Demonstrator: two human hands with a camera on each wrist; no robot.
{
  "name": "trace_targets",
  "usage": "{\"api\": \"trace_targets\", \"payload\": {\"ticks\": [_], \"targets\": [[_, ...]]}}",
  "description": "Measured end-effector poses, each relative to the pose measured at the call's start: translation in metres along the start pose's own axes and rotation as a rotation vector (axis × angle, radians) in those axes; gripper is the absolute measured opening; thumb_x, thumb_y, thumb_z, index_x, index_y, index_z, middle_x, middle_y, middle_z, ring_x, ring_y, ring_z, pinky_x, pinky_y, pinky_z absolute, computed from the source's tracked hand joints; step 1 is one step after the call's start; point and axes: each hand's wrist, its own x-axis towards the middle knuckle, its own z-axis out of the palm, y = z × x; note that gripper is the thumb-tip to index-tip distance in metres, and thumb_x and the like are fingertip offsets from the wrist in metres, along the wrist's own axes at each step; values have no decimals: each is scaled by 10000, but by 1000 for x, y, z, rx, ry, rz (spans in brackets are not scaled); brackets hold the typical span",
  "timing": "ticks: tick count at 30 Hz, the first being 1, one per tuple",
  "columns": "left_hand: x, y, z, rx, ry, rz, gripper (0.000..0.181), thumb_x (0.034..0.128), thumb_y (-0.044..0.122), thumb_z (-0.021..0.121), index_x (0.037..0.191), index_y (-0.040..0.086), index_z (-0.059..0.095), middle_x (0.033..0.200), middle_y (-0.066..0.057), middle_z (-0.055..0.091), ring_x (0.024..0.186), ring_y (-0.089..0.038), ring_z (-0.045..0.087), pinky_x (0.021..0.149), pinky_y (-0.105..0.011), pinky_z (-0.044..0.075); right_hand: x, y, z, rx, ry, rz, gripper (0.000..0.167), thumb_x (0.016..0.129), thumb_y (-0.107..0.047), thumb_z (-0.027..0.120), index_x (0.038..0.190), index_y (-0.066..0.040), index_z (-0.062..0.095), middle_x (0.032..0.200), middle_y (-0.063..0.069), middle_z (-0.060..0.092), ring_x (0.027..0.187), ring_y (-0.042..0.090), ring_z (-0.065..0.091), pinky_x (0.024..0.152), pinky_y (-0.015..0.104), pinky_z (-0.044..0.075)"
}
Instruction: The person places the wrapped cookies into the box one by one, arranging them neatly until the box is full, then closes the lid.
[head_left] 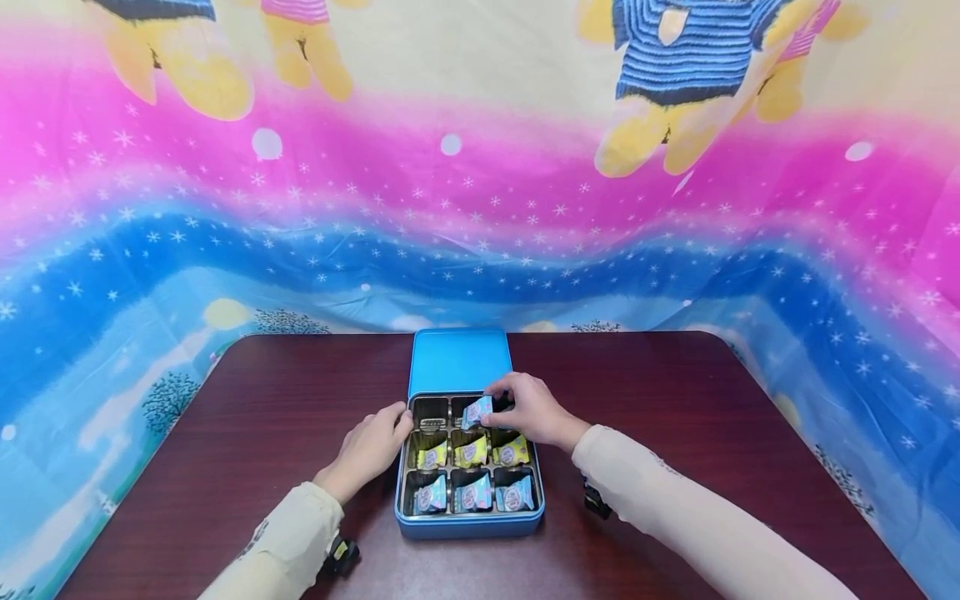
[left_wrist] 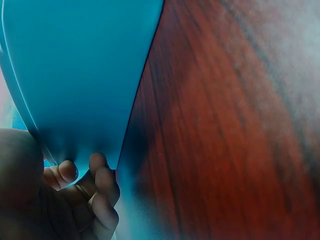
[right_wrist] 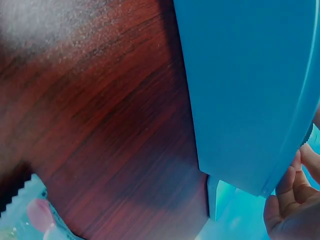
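Note:
A blue tin with its lid folded back stands on the table. Its divided insert has three rows: light-blue wrapped candies nearest me, yellow wrapped candies in the middle, and a bare back-left compartment. My right hand pinches a light-blue wrapped candy over the back-middle compartment and hides most of the back-right one. My left hand holds the tin's left edge near the back corner; its curled fingers lie against the tin wall.
The dark red-brown table extends on both sides of the tin. A patterned cloth hangs behind and around it. In the right wrist view, a light-blue patch with a serrated edge shows at the lower left; I cannot tell what it is.

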Motion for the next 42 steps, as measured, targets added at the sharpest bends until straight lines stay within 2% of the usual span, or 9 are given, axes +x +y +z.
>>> {"api": "trace_targets", "payload": {"ticks": [6, 14, 25, 33, 42], "targets": [[0, -1, 0, -6, -4, -2, 255, 1032, 304, 450, 813, 181, 492, 661, -11, 414, 626, -187, 451, 578, -343, 333, 3, -4, 5, -70, 7, -9, 371, 855, -278, 809, 1183, -123, 732, 1106, 12, 690, 972, 194, 560, 956, 481, 346], [1, -1, 0, -9, -7, 0, 267, 1032, 310, 447, 802, 179, 486, 653, -5, 403, 607, -182, 440, 572, -341, 330, 4, -9, 8, -103, 16, -25, 373, 850, -277, 814, 1178, -120, 736, 1104, 23, 701, 995, 206, 585, 961, 485, 355], [2, -3, 2, -3, -7, -2, 258, 1037, 320, 434, 831, 184, 508, 672, -13, 445, 639, -184, 463, 583, -347, 340, 3, -11, 9, -151, -20, -41, 397, 883, -315, 777, 1213, -101, 728, 1047, 15, 688, 979, 198, 604, 896, 448, 355], [2, -2, 3, -4, 3, -2, 260, 1034, 317, 438, 817, 189, 502, 667, -8, 425, 633, -188, 457, 577, -345, 339, 2, -10, 7, -174, -43, -46, 409, 896, -327, 759, 1240, -111, 714, 1056, 18, 681, 981, 187, 588, 919, 470, 360], [3, -2, 3, -4, 4, -6, 267, 1037, 325, 437, 815, 191, 501, 667, -6, 426, 633, -188, 457, 577, -345, 339, 2, -6, 9, -161, 13, -55, 313, 892, -296, 767, 1154, -125, 745, 1022, -4, 692, 944, 152, 585, 916, 459, 367]]}}
